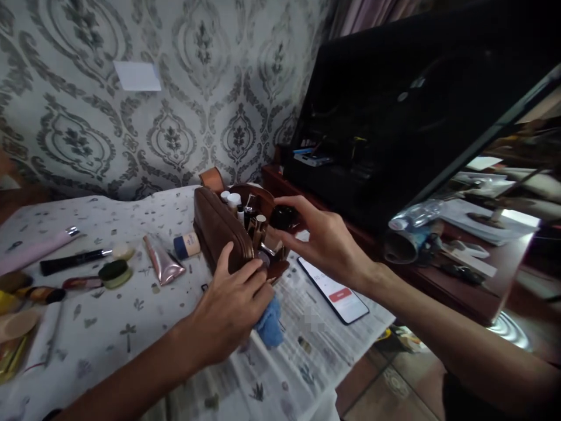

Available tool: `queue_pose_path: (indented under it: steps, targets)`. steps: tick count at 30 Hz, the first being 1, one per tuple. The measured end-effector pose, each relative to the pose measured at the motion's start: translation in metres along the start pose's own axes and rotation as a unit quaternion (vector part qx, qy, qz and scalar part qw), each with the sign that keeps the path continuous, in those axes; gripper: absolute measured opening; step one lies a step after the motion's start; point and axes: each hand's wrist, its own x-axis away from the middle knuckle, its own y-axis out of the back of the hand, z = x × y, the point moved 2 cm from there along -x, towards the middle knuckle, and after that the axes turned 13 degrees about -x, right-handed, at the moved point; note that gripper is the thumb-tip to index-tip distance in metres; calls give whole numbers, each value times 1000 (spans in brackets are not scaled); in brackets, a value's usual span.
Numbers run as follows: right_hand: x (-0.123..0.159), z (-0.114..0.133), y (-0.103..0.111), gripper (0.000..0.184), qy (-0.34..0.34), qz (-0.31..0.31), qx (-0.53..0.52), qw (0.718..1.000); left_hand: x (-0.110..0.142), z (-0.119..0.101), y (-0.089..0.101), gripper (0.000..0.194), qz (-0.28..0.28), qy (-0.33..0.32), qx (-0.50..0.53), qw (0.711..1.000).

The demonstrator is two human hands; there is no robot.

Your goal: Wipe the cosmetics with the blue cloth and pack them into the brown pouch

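A brown cosmetic bag (214, 225) stands unzipped on the cloth-covered table. Inside it, bottles with white caps (234, 200) and a gold-toned tube (259, 225) stand upright. My left hand (232, 304) grips the bag's near end, fingers bent over the rim by the zip. Over the right side of the opening, my right hand (326, 242) pinches a black rounded object (284, 217) between thumb and fingers; it looks like a compact, but its kind is not clear. A blue cloth (270, 324) lies beside my left hand, partly covered by it.
A phone (335, 292) lies right of the bag near the table edge. To the left are a pink tube (162, 260), a small blue-and-cream bottle (186, 246), a black-handled brush (76, 261), a green-topped jar (114, 273) and other cosmetics. A large television (394, 117) stands behind on the right.
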Motion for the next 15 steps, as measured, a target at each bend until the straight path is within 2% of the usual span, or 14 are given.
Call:
queue_pose_path:
  steps: [4,10,15]
  targets:
    - [0,-9,-7,36,0,59,73,996,1,2,-2,25,4,-13,15,1000]
    - [2,-7,-20,33,29,118,207,971,1,-2,-7,19,-37,-2,-28,999]
    - [-6,10,-28,24,-31,175,302,937,4,-2,-8,20,-35,-7,-34,999]
